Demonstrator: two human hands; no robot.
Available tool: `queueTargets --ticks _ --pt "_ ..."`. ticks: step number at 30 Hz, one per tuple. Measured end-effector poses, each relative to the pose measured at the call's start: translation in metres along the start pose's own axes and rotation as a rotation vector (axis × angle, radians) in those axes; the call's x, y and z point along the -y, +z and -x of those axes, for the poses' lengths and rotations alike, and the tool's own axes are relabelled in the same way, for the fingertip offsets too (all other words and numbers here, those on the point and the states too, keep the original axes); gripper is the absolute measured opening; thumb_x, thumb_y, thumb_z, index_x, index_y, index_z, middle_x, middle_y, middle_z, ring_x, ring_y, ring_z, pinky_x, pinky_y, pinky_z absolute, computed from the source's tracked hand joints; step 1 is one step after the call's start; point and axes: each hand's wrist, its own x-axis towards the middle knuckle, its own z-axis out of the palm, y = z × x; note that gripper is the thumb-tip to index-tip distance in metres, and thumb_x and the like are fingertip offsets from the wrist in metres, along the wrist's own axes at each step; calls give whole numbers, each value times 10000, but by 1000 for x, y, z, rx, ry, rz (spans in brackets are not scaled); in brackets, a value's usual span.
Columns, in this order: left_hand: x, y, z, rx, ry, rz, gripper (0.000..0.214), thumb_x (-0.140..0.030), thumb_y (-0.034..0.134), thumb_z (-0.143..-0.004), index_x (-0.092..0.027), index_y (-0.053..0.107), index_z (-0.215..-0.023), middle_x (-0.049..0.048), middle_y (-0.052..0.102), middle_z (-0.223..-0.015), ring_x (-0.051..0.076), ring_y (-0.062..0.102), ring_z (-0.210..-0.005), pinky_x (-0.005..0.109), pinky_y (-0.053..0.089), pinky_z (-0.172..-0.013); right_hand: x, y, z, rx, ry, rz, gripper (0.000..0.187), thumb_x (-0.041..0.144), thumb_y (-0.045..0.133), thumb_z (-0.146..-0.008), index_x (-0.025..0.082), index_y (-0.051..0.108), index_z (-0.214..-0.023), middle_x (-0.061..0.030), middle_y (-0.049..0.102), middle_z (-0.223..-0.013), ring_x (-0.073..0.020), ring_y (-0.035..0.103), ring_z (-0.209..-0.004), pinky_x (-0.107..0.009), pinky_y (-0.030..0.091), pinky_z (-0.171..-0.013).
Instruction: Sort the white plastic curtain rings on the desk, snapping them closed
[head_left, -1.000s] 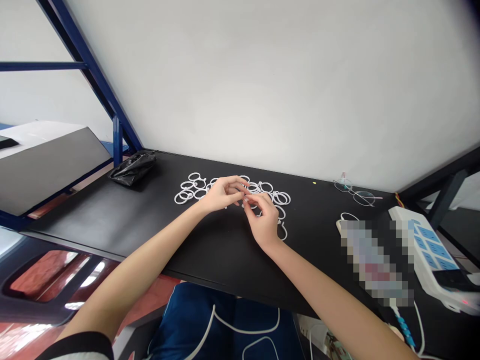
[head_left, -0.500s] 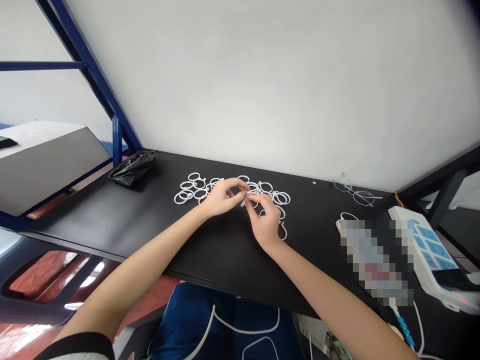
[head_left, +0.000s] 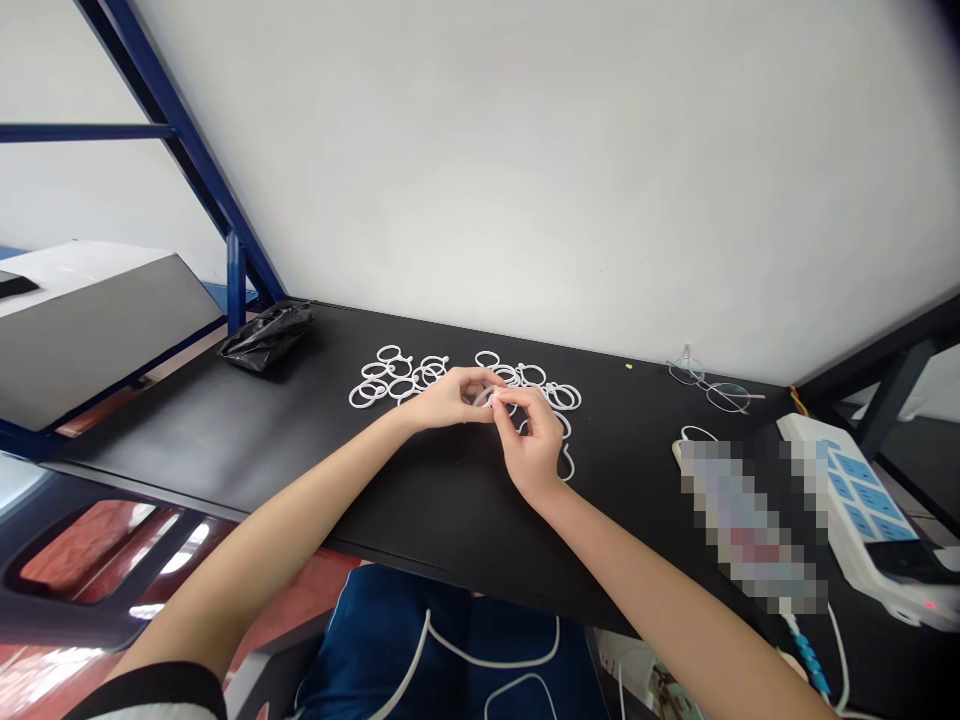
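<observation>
Both of my hands meet over the black desk, at a single white plastic ring (head_left: 482,396) that looks like a curtain ring. My left hand (head_left: 444,400) curls its thumb and fingers about the ring's left side. On the ring's right side, my right hand (head_left: 534,440) pinches with thumb and forefinger; its fingertips cover the small part between them. More white rings (head_left: 403,388) with little eyelets lie loosely overlapped left of my hands. Another cluster of rings (head_left: 553,390) lies behind and to the right, partly hidden by my right hand.
A black plastic bag (head_left: 268,338) lies at the desk's far left. Toward the right are eyeglasses (head_left: 726,397), a blurred-out phone-like object (head_left: 750,530) with a cable, and a white power strip (head_left: 832,500). A wall rises behind the black desk (head_left: 450,510).
My left fingers have opened wider around the ring, with the thumb lower, and the ring now shows between my hands. My right hand keeps its pinch, nearly in place.
</observation>
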Motion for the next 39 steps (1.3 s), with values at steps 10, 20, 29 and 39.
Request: queueTargets --ticks 10,20,29,39 --pt "-2 -13 2 97 -142 360 351 -276 795 -691 -140 615 -960 -50 545 -657 56 488 -543 172 434 -486 -2 2 5 -47 71 -137 32 194 624 -890 223 628 -878 -41 688 -887 -195 680 -864 -371 562 -784" --pt "-9 3 2 23 -72 289 436 -299 816 -680 -178 527 -983 -68 567 -640 71 531 -527 180 459 -481 -8 1 3 -76 89 -122 24 228 625 -894 230 612 -874 -35 673 -870 -197 669 -860 -374 565 -788" --pt "-10 3 2 -69 -28 105 378 -383 787 -718 -152 525 -861 -64 565 -502 66 517 -395 161 422 -420 -6 0 3 19 89 -26 58 285 603 -912 231 608 -932 -38 652 -882 -186 646 -839 -352 551 -779" --pt "-7 2 3 -53 5 104 423 -547 588 -849 -132 560 -772 -38 529 -465 66 478 -372 162 373 -389 -5 0 3 305 31 155 316 276 365 -1007 215 506 -731 -2 575 -660 -150 548 -619 -297 443 -621"
